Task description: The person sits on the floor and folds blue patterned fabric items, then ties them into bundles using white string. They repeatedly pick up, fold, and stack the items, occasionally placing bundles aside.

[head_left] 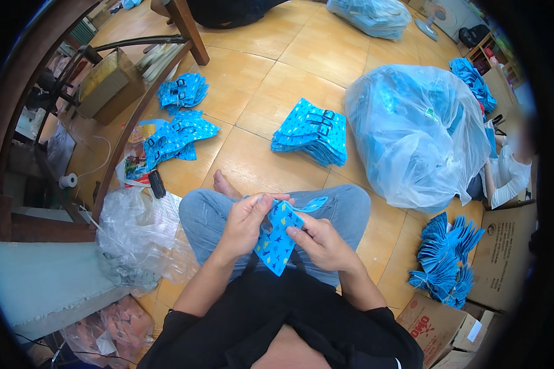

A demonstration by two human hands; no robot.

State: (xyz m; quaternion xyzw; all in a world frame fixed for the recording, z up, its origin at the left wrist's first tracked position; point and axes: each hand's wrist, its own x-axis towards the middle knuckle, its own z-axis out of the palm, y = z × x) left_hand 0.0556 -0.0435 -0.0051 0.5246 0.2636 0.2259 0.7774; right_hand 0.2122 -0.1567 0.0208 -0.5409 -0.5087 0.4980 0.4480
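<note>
Above my lap I hold a small blue fabric piece (277, 243) printed with dark blue and yellow figures, with dark straps hanging below it. My left hand (247, 222) pinches its upper left edge. The thumb of my right hand (324, 241) presses on its right side, with the fingers hidden behind. A light blue strip (313, 204) sticks out at the upper right, between the hands. In front of my legs lies a stack of similar blue pieces (311, 132) with black straps and buckles on top.
More blue stacks (181, 138) lie ahead on the left. A large clear bag (415, 138) of blue pieces stands at the right, near a seated person (511, 169). Bundled blue pieces (446, 258) and cardboard boxes (431, 329) are right; crumpled plastic (135, 230) and a wooden frame (188, 31) left.
</note>
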